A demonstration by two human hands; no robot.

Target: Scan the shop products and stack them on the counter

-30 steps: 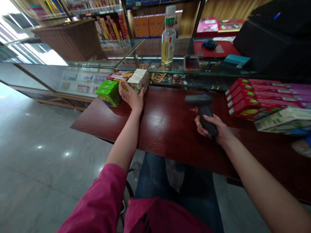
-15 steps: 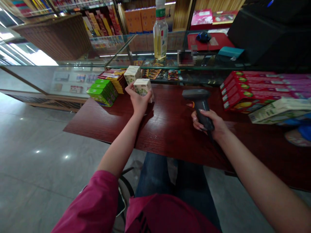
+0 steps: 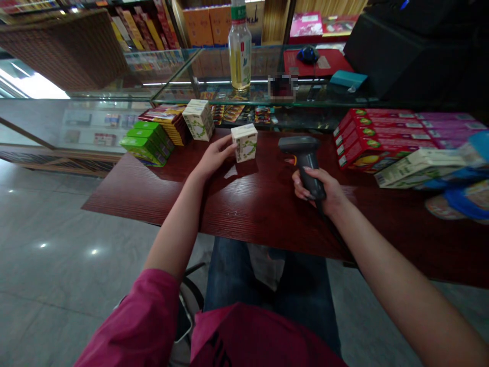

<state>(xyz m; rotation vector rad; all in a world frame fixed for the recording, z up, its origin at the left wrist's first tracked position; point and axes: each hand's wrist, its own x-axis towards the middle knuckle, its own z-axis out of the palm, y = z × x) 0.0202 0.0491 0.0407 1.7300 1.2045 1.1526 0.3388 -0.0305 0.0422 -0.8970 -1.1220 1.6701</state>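
My left hand [image 3: 214, 155] has its thumb and fingers closed at the left side of a small white box with green leaf print [image 3: 245, 142], upright on the dark red table; some fingertips are hidden behind it. My right hand [image 3: 319, 184] is wrapped round the handle of a black barcode scanner [image 3: 305, 158]. The scanner's head points left, towards the white box, with a gap between them. A similar white box stack [image 3: 198, 120] stands behind my left hand, beside several green boxes [image 3: 147, 143] and a pile of yellow and dark red packs [image 3: 168, 120].
Several red boxes [image 3: 367, 140] stand at the right, with a pale green carton [image 3: 416, 168] and blue-lidded containers [image 3: 466, 199] in front. Behind is a glass counter [image 3: 183, 76] bearing a bottle [image 3: 240, 56] and a mouse [image 3: 307, 54]. The scanner's cable [image 3: 332, 227] trails to the right.
My left hand has moved the white box rightward, apart from the other white stack and closer to the scanner. The hand now lies at its left side. The whole view has shifted slightly.
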